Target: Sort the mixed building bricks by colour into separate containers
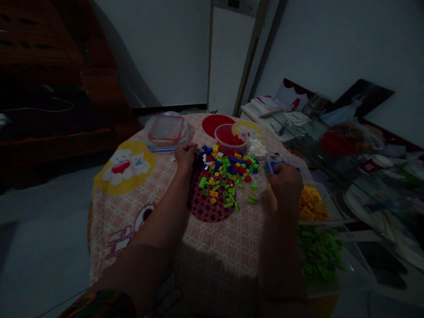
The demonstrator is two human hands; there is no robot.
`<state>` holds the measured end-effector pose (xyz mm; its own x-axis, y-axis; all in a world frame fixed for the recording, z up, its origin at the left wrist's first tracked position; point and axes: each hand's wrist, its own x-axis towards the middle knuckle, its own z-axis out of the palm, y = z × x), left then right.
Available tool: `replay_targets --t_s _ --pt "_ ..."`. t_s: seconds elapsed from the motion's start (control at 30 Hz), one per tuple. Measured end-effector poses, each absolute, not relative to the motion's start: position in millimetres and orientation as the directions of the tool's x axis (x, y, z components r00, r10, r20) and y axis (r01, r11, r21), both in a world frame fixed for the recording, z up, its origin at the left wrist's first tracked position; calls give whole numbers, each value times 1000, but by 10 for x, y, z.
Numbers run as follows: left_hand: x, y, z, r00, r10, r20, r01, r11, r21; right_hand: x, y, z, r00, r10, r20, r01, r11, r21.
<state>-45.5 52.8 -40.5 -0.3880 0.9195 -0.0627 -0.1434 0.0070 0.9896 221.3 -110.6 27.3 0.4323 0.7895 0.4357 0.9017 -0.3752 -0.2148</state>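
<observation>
A loose pile of mixed toy building bricks (226, 162) in blue, green, red, yellow and white lies mid-table. At its left edge is my left hand (186, 157), its fingers pinched together; whatever they hold is too small to make out. My right hand (287, 183) is over the near side of a clear box of blue bricks (276, 164), with curled fingers that partly hide the box and anything in their grip. Yellow bricks (311, 203) fill the neighbouring box, and green bricks (319, 256) lie in a nearer one. Behind the pile, a round tub (228, 146) contains red bricks, beside white bricks (256, 149).
Stacked clear lids and containers (166, 129) stand at the table's back left. A patterned cloth (228, 243) covers the round table. To the right, a glass-topped surface (318, 150) carries papers, a paper cup (376, 163) and bags. A wooden bench (99, 97) stands to the left.
</observation>
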Motion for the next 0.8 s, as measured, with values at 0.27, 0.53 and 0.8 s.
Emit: replay_targets --t_s 0.27,0.53,0.8 --pt "-453 520 -394 -394 917 -68 -125 20 992 1857 -884 263 221 960 174 955 -177 -239" --pt "-462 549 -426 -382 923 -47 -123 -1 992 1482 -796 160 50 987 -155 975 -83 -208" --pt "-453 524 -379 -384 921 -69 -124 22 992 1360 -777 37 63 975 -212 989 -90 -121"
